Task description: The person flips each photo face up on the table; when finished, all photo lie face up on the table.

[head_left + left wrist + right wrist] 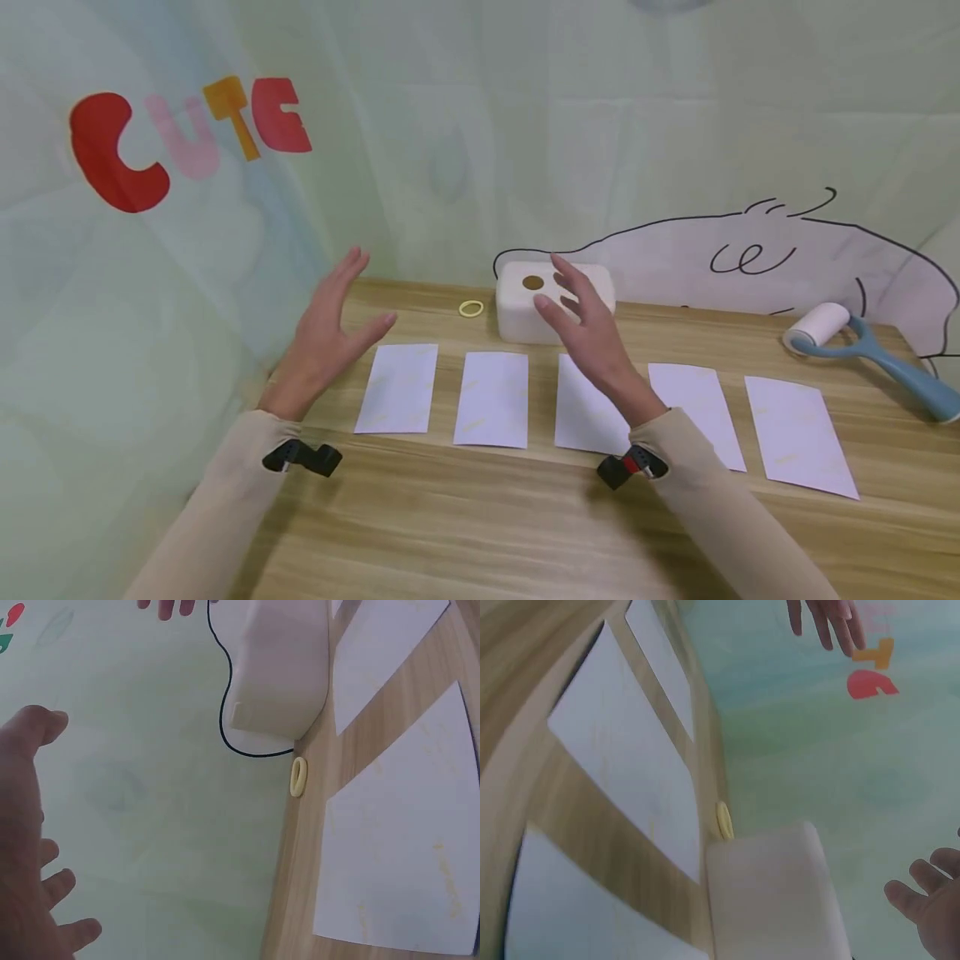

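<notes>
My left hand (318,346) is raised over the left side of the table, fingers extended and thumb spread, holding nothing. Across from it, my right hand (596,337) hovers with loosely bent fingers, also without anything in it, and overlaps the white box (516,317) in the head view. That box has a brown round spot (533,282) on top. Several white paper sheets lie in a row, among them the leftmost sheet (397,389) near my left hand and the middle sheet (585,412) below my right. Faint yellowish marks show on the sheets.
A small yellow ring (471,316) lies left of the box. On the right sits a lint roller (821,325) with a blue handle (903,371). Printed cloth (435,167) hangs behind and along the left of the wooden table (450,525).
</notes>
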{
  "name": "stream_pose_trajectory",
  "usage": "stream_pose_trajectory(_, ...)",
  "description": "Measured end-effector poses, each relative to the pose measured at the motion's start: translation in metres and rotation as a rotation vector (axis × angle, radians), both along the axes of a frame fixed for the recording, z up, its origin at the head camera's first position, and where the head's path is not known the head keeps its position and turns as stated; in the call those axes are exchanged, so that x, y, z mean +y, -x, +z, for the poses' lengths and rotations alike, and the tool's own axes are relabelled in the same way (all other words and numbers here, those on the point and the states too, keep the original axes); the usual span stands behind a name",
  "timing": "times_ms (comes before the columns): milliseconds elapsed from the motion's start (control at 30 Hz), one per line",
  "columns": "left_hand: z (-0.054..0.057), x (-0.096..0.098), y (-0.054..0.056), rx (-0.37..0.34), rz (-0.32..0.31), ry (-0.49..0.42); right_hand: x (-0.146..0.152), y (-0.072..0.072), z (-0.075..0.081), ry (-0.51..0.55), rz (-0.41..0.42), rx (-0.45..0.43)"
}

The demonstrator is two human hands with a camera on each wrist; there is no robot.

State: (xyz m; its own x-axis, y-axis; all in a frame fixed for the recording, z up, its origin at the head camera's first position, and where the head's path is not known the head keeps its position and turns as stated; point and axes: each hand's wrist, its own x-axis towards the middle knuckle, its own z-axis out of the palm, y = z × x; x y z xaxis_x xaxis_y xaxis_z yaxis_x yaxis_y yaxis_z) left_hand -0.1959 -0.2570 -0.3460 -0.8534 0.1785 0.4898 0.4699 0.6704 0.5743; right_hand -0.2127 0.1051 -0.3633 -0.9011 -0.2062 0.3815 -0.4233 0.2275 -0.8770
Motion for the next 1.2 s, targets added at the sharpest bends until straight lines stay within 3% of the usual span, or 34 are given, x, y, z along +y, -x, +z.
stream_pose_trajectory(233,-0.024,-0.005,-0.004,0.019,-0.004,-0.034,-0.038,-0.001,-0.012,0.064,0.053,-0.048)
stream_pose_trajectory(700,-0.054,-0.017,-0.006,-0.025,-0.053,-0.026,-0.093,-0.005,-0.038,0.186,0.054,-0.157)
stream_pose_trajectory(933,-0.064,-0.026,-0.011,-0.124,-0.058,0.025,-0.117,-0.007,-0.050,0.228,0.078,-0.213)
stream_pose_trajectory(1200,-0.069,-0.031,-0.013,-0.249,-0.142,0.110,-0.130,-0.008,-0.063,0.158,0.049,-0.273)
